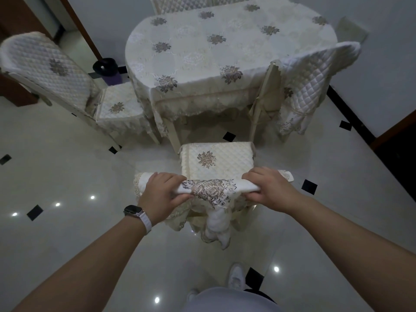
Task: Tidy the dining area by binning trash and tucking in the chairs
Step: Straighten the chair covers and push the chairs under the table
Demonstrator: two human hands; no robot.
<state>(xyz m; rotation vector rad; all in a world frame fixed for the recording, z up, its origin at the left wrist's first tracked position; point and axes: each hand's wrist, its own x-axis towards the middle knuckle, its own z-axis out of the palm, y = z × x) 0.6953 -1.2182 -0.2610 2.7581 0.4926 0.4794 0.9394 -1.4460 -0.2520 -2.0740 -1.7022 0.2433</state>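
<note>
Two hands hold the top of a cloth-covered chair [216,158], seen from above. The left hand [162,194], with a watch [133,210] on its wrist, and the right hand [267,188] each curl around the padded top of the backrest, one at either end. This chair stands on the shiny tiled floor [67,176], its seat facing the table [225,52] but not under it, with bare floor between. Two table legs [174,134] frame the gap ahead. A second chair [56,70] sits angled at the table's left side, and a third chair [315,73] at its right. A dark bin [105,68] stands beyond the second chair, near the table's left edge.
</note>
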